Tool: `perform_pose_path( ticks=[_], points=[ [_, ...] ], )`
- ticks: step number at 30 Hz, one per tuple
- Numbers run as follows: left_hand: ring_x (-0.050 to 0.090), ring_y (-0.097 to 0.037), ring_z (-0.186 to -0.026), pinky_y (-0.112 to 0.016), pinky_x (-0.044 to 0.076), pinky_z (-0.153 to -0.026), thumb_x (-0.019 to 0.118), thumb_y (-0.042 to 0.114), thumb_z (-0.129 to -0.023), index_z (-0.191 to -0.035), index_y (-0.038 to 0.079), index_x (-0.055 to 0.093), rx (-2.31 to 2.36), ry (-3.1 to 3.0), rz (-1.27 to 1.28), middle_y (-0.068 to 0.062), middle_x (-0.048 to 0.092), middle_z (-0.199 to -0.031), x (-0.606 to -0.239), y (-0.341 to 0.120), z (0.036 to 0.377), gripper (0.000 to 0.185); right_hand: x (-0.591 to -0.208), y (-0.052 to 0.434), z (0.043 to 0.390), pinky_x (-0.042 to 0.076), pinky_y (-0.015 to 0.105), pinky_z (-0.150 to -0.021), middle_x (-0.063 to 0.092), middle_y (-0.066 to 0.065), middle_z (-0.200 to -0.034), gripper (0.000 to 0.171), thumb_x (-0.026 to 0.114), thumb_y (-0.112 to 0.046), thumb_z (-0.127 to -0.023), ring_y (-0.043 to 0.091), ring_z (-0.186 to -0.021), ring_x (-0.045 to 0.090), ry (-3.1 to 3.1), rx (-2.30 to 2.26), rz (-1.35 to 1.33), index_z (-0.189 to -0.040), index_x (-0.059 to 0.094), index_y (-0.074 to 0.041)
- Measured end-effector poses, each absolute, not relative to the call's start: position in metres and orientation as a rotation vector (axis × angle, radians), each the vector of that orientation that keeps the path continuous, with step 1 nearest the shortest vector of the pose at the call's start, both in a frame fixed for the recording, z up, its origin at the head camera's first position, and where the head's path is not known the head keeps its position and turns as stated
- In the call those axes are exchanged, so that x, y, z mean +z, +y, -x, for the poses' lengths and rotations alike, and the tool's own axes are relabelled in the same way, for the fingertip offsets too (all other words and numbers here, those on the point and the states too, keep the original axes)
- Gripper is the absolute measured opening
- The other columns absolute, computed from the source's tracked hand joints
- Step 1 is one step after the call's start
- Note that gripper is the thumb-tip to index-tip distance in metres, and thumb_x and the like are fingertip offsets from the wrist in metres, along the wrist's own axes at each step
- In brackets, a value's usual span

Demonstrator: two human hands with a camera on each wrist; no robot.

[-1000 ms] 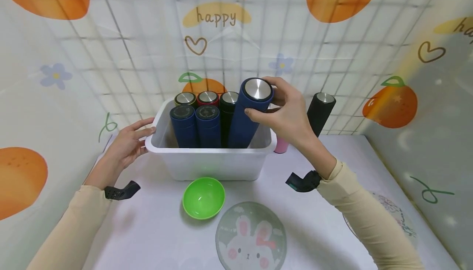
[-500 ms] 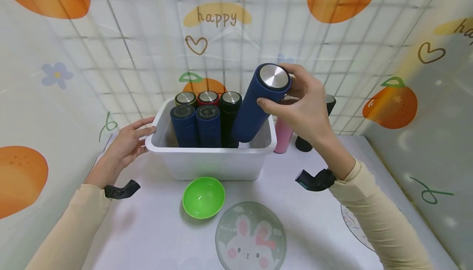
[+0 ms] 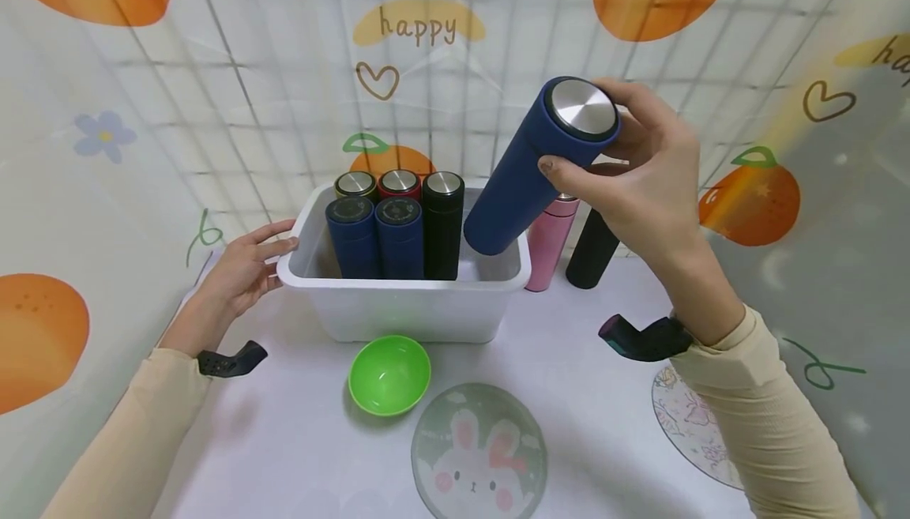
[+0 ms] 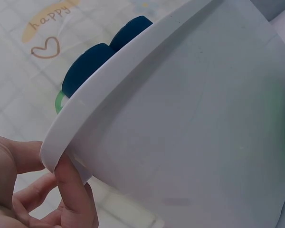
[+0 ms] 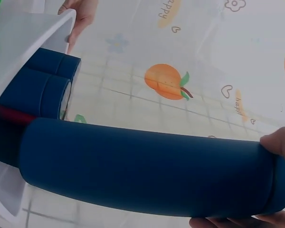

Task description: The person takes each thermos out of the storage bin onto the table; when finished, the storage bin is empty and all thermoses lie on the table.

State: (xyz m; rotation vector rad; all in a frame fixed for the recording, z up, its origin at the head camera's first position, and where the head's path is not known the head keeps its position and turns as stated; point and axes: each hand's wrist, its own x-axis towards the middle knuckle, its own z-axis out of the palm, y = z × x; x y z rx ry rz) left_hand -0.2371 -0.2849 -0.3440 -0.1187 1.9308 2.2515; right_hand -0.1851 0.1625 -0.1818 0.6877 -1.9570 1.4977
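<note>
head – high, wide | wrists – close, low | shared: white bin (image 3: 398,298)

The dark blue flask (image 3: 529,171), a slim matte cylinder with a brushed steel cap, hangs tilted in the air, cap end up and to the right, base just above the white bin's (image 3: 398,310) right rim. That bin sits on the table, open-topped, with five more flasks (image 3: 398,223) standing upright, packed along its left and middle.

Beige long sleeves (image 3: 768,393), black wrist mounts (image 3: 643,339)
</note>
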Motion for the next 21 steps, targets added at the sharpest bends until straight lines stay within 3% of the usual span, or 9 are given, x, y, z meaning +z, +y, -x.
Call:
perform_pose_path(
  ticks=[21],
  points=[
    [0.064, -0.016, -0.091, -0.028, 0.060, -0.073, 0.071, 0.020, -0.095, -0.152, 0.012, 0.038, 2.237, 1.929, 0.114, -0.003, 0.046, -0.128, -0.344, -0.286, 0.235, 0.066, -0.177, 0.197, 0.170, 0.058, 0.021, -0.073, 0.072, 0.009, -0.111, 0.057, 0.082, 0.006, -0.071, 0.015, -0.087, 0.073, -1.977, 1.427, -0.594, -0.125, 0.068, -0.007]
  ],
)
